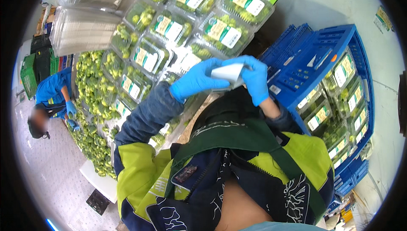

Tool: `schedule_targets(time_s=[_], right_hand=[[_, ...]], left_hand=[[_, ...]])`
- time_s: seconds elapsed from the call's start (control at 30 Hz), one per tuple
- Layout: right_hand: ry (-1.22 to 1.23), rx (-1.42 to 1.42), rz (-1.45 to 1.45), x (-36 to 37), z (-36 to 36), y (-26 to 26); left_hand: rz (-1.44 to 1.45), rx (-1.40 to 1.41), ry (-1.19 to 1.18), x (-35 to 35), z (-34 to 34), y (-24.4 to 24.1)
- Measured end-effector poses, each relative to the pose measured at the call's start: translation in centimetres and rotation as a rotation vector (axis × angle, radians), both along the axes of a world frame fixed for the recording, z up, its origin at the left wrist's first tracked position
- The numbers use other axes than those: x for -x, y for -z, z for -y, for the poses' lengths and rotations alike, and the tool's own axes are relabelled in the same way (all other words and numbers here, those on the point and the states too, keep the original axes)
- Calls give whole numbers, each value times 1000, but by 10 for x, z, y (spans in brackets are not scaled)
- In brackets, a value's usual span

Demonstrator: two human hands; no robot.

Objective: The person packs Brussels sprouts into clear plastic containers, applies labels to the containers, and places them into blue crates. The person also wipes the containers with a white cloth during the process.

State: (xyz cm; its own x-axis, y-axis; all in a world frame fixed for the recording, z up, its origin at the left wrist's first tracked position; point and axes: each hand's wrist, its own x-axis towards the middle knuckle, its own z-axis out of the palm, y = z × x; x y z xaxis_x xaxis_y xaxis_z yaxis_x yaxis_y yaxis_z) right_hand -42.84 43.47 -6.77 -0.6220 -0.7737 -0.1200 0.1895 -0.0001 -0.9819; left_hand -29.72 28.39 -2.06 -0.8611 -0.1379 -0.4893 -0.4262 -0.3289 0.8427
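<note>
My left hand [202,77], in a blue glove, grips a curled white paper sheet [226,72] from the left. At its other side my right hand [256,79], also gloved in blue, pinches the same sheet. Both hands are close together in front of my dark green apron [229,135]. Just beyond them, on the table, clear plastic clamshell boxes of broccoli florets stand in rows. A box [224,35] near my hands bears a green, cream and white label. To the left of my forearm sits another labelled box [149,57].
A blue plastic crate [292,104] at my right holds several labelled broccoli boxes. Loose broccoli florets [95,84] cover the table's left part. Stacked clear plastic containers [86,29] stand at the back left. A co-worker in blue [54,91] reaches toward the florets.
</note>
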Motion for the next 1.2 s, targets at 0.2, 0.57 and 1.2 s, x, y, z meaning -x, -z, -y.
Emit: schedule_targets(time_s=[0.2,0.57,1.2], right_hand=[[28,-196,68,-15,9,0],[84,-272,-151,-11,-17,29],[-138,-140,-307,-6,-25,12]], left_hand=[[-114,374,-251,-36,-16,-19],[-187,914,-663,67,256,-9],[12,1109,-438,159,341,72]])
